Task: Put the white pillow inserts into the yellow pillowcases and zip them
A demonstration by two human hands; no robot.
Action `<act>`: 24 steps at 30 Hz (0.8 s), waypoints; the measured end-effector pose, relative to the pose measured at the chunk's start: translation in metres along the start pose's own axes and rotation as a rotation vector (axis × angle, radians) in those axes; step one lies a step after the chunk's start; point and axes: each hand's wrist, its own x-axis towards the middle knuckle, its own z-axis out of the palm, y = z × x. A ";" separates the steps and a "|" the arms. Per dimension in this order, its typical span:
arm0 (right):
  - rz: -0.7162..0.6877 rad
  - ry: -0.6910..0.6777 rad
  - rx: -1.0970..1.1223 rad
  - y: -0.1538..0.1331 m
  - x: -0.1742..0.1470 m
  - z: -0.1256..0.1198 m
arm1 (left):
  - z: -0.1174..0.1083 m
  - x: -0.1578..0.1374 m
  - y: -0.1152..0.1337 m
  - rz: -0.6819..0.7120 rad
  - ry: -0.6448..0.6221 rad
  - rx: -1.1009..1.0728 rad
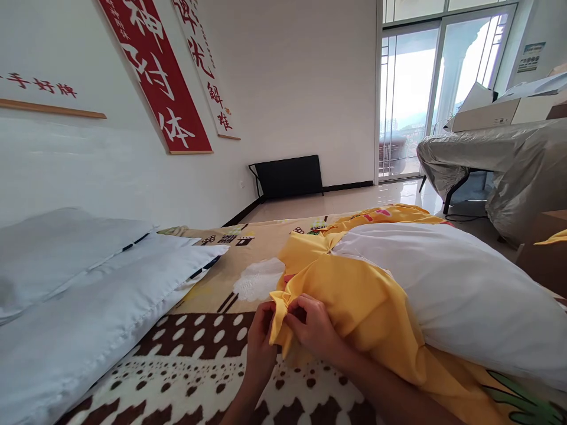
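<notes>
A yellow pillowcase [367, 286] with a printed pattern lies bunched around the near end of a white pillow [469, 283]; most of the pillow is uncovered. My left hand [262, 339] pinches a gathered corner of the pillowcase, its fingertips partly behind the cloth. Close beside it, my right hand [312, 324] is closed on the same corner, thumb and fingers pressed together. Both hands are just above the patterned blanket [212, 366]. A flat white piece [259, 278] shows on the bedding beyond my hands; whether it is printed or loose I cannot tell.
White pillows [110, 301] lie at the left by the wall. A black folded panel [290, 176] leans against the far wall. At the right stand a plastic-covered table [478, 147], cartons [485, 115] on it, and a glass door [410, 100] behind.
</notes>
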 end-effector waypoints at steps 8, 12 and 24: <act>0.032 -0.135 0.232 -0.001 0.004 -0.007 | -0.002 0.003 -0.002 -0.064 -0.001 -0.008; 0.006 -0.169 0.212 -0.004 0.004 -0.010 | -0.001 0.004 -0.002 0.033 0.073 0.112; -0.008 -0.146 0.238 0.000 0.005 -0.011 | 0.006 -0.039 0.009 0.034 0.123 0.164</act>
